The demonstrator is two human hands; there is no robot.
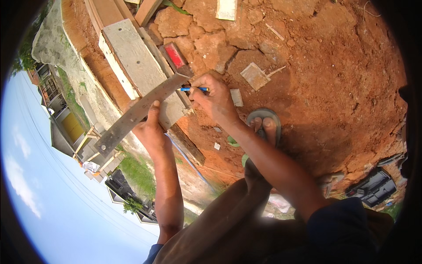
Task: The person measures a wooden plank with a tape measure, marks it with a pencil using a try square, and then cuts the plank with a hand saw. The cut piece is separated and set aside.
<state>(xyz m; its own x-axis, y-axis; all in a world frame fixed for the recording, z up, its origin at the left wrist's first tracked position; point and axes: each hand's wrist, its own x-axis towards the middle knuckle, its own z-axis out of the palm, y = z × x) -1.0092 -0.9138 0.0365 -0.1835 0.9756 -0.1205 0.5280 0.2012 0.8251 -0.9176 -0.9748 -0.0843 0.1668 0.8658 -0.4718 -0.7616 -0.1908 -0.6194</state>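
Observation:
My left hand (150, 130) is closed round the edge of a long, flat dark metal strip (132, 116), its thumb pressed on top. The strip lies slantwise across a grey-faced wooden board (134, 57), its far end reaching past the board's right edge. In my right hand (217, 99) a blue pencil (193, 89) is pinched between thumb and fingers. The pencil's pale tip points left and meets or nearly meets the strip near the board's edge; exact contact cannot be made out. Part of the left fingers is hidden under the strip.
A red-faced block (175, 55) rests beside the board. Scraps of wood (255, 76) are scattered on cracked reddish soil. My sandalled foot (266, 125) stands right of the board. A black case (372, 187) lies open at lower right. Houses (68, 127) and a grassy slope show at left.

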